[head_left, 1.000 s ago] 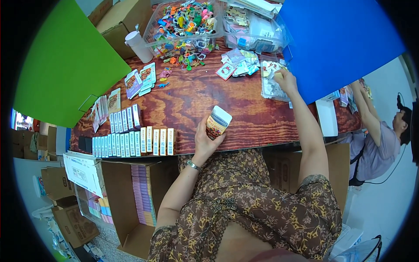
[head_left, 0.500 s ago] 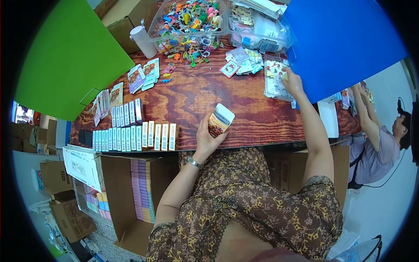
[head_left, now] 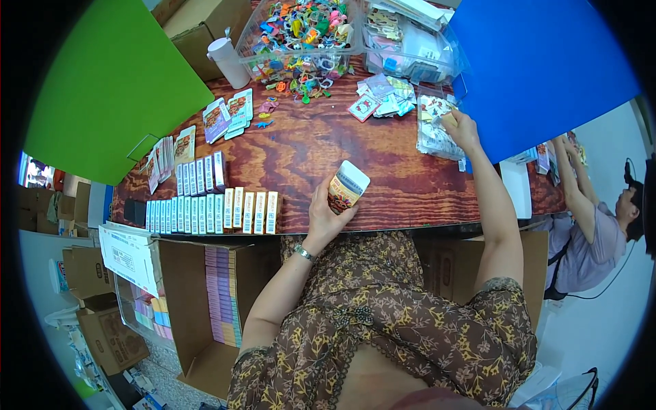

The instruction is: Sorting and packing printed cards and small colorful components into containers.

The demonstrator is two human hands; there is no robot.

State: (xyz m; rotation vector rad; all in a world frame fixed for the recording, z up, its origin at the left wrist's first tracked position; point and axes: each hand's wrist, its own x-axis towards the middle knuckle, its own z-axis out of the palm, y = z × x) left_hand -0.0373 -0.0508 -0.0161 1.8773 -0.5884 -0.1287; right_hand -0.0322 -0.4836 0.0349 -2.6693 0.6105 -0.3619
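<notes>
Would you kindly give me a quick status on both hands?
Left hand grips small box. Right hand in clear packet tray. Nothing blocking.

A packing workshop: cardboard cartons, rows of small boxes

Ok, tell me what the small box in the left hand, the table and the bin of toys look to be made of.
Small box: likely printed card, sharp folded edges.
Table: wood or wood-look top, reddish-brown with visible grain.
Bin: clear plastic; the coloured toys show through its walls.
</notes>
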